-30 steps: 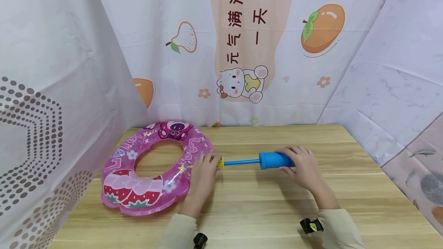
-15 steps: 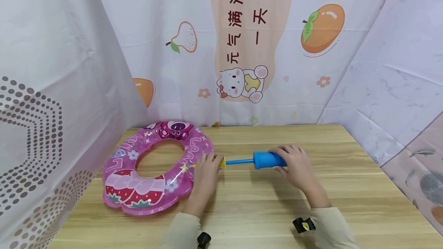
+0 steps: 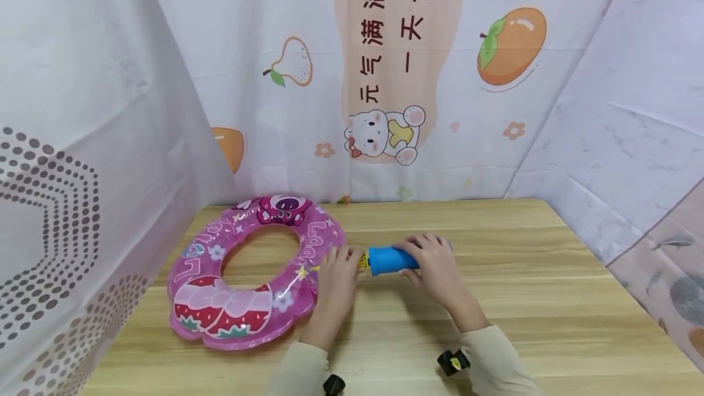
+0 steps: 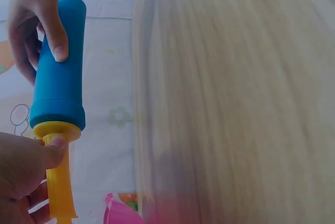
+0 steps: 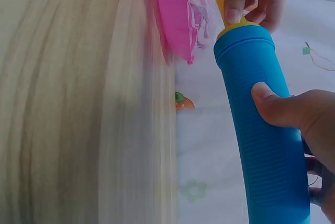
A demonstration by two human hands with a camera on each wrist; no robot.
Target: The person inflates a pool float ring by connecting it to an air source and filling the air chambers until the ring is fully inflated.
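Observation:
A pink inflatable swim ring point(image 3: 247, 274) printed with strawberries and a bear lies on the wooden table point(image 3: 550, 298), left of centre. A blue hand pump point(image 3: 392, 260) lies level beside it, its yellow nozzle point(image 4: 58, 182) pointing at the ring's right rim. My left hand point(image 3: 337, 274) pinches the yellow nozzle next to the ring. My right hand point(image 3: 434, 264) grips the blue pump barrel point(image 5: 261, 130), which is pushed up against the yellow collar. In the right wrist view the ring's pink edge point(image 5: 175, 14) shows just beyond the pump.
White printed curtains point(image 3: 385, 78) with fruit, a cartoon bear and lettering close the table in at the back and both sides. Bare wood lies right of the hands and along the front edge.
My right hand has pushed the blue barrel leftward over the thin blue rod until it meets the yellow nozzle. The left hand and ring stayed almost in place.

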